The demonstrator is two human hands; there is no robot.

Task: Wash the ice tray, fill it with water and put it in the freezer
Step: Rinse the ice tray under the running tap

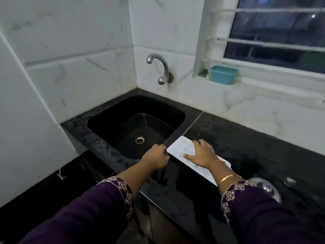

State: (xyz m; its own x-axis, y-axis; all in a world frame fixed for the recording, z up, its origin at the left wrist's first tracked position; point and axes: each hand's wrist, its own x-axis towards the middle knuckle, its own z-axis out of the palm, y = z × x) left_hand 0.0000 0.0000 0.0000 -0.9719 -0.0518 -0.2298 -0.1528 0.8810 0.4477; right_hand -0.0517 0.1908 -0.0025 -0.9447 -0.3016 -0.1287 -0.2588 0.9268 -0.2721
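**A:** Head view: where is the ice tray (182, 148)?

**B:** I see it flat on the black table (246, 138), just right of the sink (154, 106); my right grip (202, 155) rests released on it, fingers spread.

**A:** And the left grip (155, 158)?

**B:** Curled against the tray's end nearest the sink; I cannot tell whether it grasps it.

Ice tray (181, 147): white plastic, smooth, satin finish. Counter (246, 138): black polished stone, speckled, glossy, catches reflections. Sink (112, 110): black, smooth, dull sheen. Drain ring (139, 140): bright metal. Tap (159, 66): chromed metal, mirror-shiny. Wall tiles (79, 76): white, grey-veined, glossy. Box (223, 74) on the sill: teal plastic, matt. Sleeves (88, 208): dark purple cloth, matt, pale embroidered cuffs. Bangle (226, 178): thin gold-coloured metal, polished.
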